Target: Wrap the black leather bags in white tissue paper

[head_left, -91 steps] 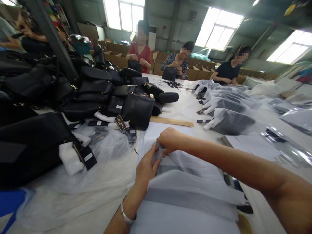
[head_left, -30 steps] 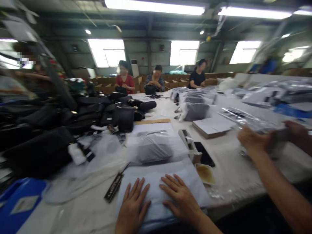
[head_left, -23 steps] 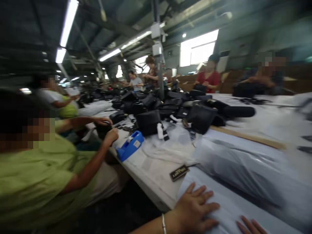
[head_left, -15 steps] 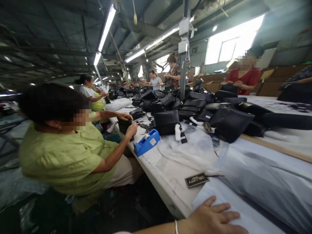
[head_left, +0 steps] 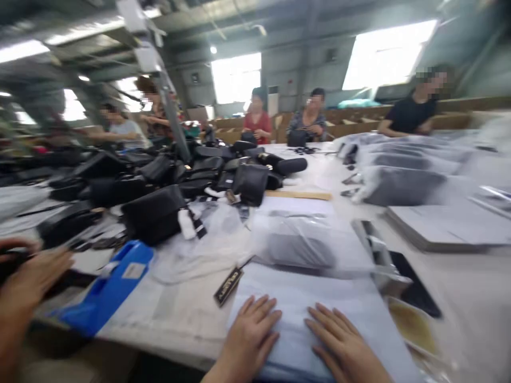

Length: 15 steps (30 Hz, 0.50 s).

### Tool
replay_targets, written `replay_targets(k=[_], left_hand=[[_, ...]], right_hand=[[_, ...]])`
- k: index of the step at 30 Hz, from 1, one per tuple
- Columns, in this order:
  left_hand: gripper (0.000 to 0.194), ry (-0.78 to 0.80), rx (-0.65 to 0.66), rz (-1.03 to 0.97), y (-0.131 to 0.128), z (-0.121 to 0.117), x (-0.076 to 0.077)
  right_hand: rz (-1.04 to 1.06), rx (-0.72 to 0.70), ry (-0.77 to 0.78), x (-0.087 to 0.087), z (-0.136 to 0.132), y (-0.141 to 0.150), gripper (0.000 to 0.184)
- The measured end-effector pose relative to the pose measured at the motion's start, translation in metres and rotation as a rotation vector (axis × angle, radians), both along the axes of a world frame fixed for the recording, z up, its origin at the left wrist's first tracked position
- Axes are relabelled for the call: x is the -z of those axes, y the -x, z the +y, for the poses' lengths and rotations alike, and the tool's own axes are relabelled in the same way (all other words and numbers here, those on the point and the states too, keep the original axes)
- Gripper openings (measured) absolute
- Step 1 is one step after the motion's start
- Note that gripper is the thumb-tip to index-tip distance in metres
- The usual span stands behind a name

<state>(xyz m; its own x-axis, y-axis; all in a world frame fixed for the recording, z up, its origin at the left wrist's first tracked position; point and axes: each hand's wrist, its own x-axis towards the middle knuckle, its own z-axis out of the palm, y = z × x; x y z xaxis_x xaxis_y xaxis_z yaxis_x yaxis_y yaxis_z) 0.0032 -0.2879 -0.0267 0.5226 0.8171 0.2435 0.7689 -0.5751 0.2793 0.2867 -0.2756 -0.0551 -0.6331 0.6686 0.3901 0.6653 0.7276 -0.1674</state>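
Observation:
My left hand lies flat on a pale bluish-white sheet, fingers spread and palm down. On the same sheet, to the right, my right hand rests flat with its fingers apart. Just beyond the sheet is a dark bag in a translucent plastic bag. A black hang tag with gold lettering lies left of the sheet and points toward the plastic-wrapped bag. Neither hand grips anything.
A blue tape dispenser stands left, beside a co-worker's hands. Black handbags are heaped beyond. At right are wrapped bags, a stack of grey boards and a dark flat object. Other people work across the table.
My view has swung to the right, so the near co-worker is mostly out of frame. My right hand has come into view on the sheet; my left hand still lies flat there.

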Motion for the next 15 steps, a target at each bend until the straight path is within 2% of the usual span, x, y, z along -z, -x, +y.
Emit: replay_targets(k=[3,7,11,15], left_hand=[[0.032,-0.149,0.077,-0.06,0.009,0.023,0.001],[0.041,-0.308,0.073,-0.136,0.008,0.068,0.0],[0.055,-0.343,-0.03,-0.131,-0.004,0.114,-0.003],[0.066,-0.304,-0.014,-0.015,-0.014,0.142,0.0]], right_hand=[[0.031,0.102,0.209,-0.022,-0.006,0.005,0.031],[0.127,0.146,0.33,-0.028,-0.012,0.01,0.03],[0.264,0.188,0.379,-0.029,-0.016,0.008,0.032],[0.628,0.412,0.475,-0.035,-0.008,0.006,0.035]])
